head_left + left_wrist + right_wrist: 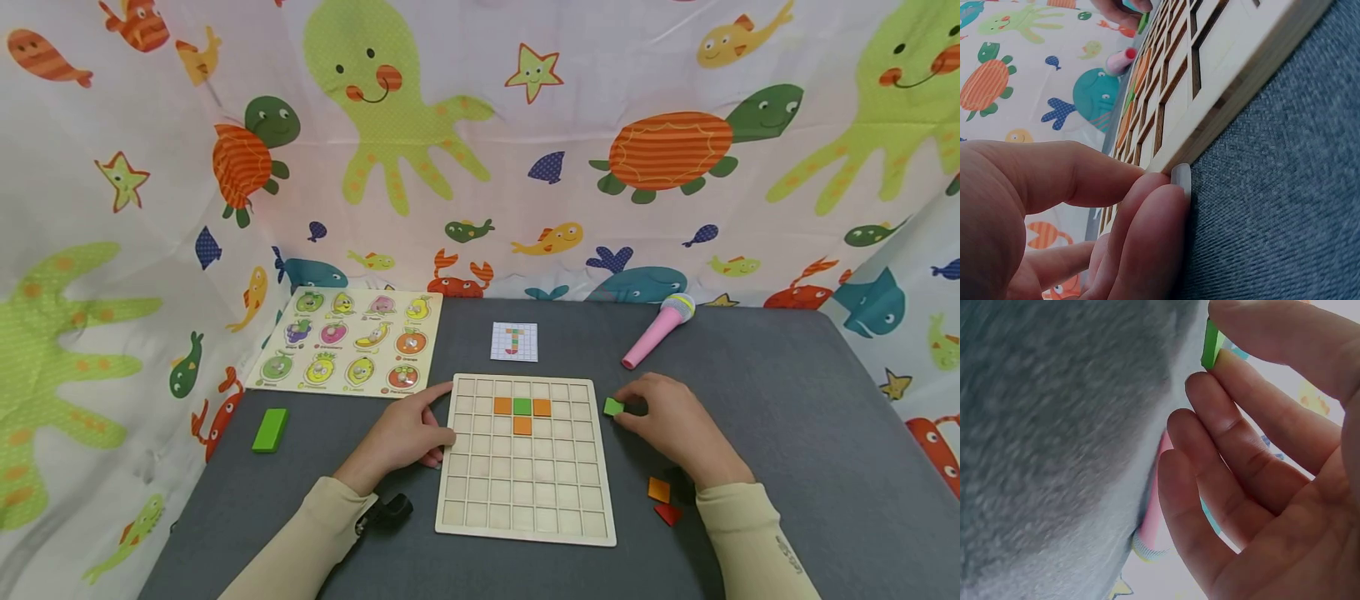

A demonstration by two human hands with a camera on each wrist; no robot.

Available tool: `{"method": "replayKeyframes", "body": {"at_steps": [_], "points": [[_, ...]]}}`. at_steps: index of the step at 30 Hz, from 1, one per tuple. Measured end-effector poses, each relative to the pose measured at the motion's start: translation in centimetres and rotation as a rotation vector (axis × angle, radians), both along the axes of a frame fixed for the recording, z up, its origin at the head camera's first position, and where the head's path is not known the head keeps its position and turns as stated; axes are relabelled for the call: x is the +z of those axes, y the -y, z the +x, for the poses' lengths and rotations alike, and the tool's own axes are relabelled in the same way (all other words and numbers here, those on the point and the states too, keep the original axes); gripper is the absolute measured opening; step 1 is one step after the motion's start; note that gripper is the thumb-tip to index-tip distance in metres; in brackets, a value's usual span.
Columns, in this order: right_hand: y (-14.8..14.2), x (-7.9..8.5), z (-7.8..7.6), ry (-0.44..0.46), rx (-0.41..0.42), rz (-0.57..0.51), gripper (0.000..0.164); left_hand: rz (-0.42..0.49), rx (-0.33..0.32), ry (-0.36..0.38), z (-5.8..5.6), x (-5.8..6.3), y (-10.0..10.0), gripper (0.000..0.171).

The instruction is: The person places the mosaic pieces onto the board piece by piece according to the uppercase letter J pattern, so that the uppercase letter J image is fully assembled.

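Green, flat-sided tile (pixel 612 407) in the pinch of the right hand (pixel 670 419), pale gridded board (pixel 523 465) likewise in the left hand (pixel 400 433)

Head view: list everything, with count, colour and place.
grid board: 1, pale wood, centre
placed tiles: 4, three orange, one green, upper rows
held green tile: 1, green, right of board
loose orange tile: 1, orange, near right
red piece: 1, red, beside it
green block: 1, green, table's left
fruit picture board: 1, cream, back left
J pattern card: 1, white, behind grid board
toy microphone: 1, pink, back right
table: 1, dark grey, beneath
sea-animal curtain: count unclear, white, behind table
left hand: 1, beige sleeve, grid board's left edge
right hand: 1, beige sleeve, pinching held green tile
wrist gear: 1, black, near left hand
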State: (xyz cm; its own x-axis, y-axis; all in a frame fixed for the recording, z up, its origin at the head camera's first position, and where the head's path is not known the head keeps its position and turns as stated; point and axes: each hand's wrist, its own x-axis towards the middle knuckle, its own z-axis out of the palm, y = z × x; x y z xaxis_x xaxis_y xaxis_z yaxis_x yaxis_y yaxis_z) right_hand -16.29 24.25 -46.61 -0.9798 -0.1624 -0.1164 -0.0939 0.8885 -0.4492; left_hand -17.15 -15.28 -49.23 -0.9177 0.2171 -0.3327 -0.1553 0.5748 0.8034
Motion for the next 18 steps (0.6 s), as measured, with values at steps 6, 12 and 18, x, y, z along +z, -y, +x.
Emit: {"method": "replayKeyframes", "body": {"at_steps": [6,12,18], "points": [[1.3,0.3,0.4,-0.018,0.028,-0.022,0.027,-0.006,0.001,0.004,0.0,0.0,0.0,0.082],[3.3,0.4,0.8,-0.048,0.067,-0.029,0.025,-0.005,0.002,-0.001,0.0,0.0,0.0,0.081],[5.5,0.3,1.4,-0.054,0.110,-0.020,0.022,-0.002,0.006,0.006,0.0,0.0,0.0,0.082]]}}
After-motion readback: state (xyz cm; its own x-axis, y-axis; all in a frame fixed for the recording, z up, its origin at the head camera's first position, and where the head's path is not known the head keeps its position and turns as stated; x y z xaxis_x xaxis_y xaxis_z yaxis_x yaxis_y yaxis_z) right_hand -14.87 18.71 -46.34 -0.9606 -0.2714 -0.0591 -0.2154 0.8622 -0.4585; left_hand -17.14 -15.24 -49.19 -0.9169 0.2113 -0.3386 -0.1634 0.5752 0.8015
